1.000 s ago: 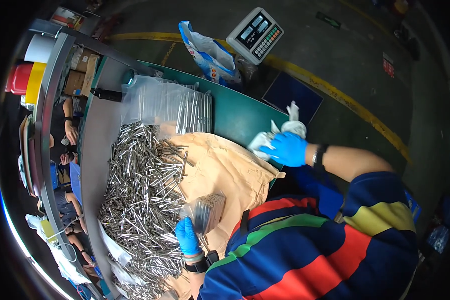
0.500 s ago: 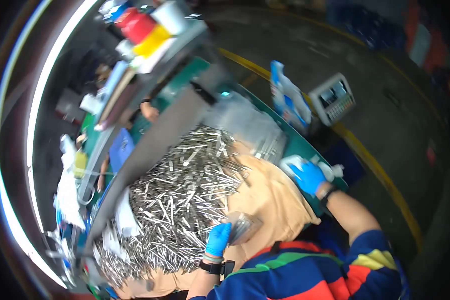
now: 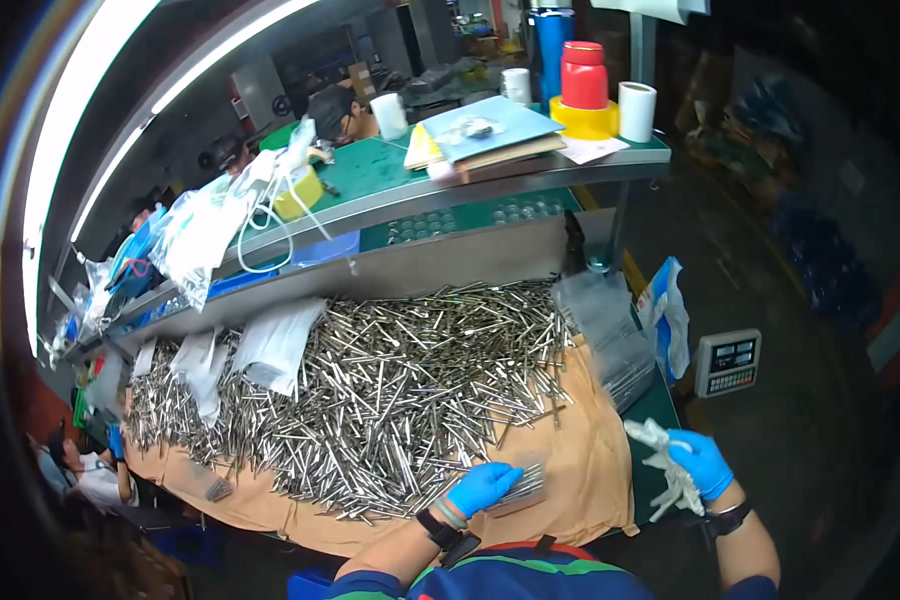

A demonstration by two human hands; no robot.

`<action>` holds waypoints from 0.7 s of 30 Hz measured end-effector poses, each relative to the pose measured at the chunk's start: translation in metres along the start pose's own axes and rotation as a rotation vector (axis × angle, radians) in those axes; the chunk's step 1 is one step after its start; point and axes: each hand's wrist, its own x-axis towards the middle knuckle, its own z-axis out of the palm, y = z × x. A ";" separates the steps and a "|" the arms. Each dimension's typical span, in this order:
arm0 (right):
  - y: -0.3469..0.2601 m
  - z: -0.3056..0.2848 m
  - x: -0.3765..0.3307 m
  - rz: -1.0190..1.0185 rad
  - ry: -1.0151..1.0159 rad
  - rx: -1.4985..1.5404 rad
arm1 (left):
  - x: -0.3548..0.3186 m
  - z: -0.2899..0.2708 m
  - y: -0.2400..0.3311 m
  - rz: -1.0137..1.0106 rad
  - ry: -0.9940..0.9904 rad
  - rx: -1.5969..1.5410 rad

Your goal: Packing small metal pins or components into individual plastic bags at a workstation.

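From where I stand: small clear plastic bag of slim silvery rods (image 3: 528,486), flat-lying, over creased brown paper (image 3: 595,455) beside a loose metal rod heap (image 3: 400,400). Left blue-gloved hand (image 3: 485,488) grasps its left end, forearm slanting inward. Right blue-gloved hand (image 3: 702,466), farther out, clutches crumpled white cloth (image 3: 673,478).

The left hand (image 3: 482,488) hides part (apparently one end) of a clear bag (image 3: 532,492).

The gloves (image 3: 484,488) are bright blue, the rods (image 3: 390,400) silvery grey, the paper (image 3: 605,445) tan and the cloth (image 3: 678,487) white
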 end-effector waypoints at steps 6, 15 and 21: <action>-0.219 0.086 0.079 -0.420 -0.157 0.230 | 0.003 -0.002 0.004 0.083 -0.053 0.049; -0.339 0.214 0.192 -0.967 -0.123 0.338 | 0.004 -0.004 -0.002 0.122 -0.033 0.032; -0.386 0.271 0.291 -1.620 0.503 -0.285 | 0.002 -0.002 0.000 0.154 -0.011 0.079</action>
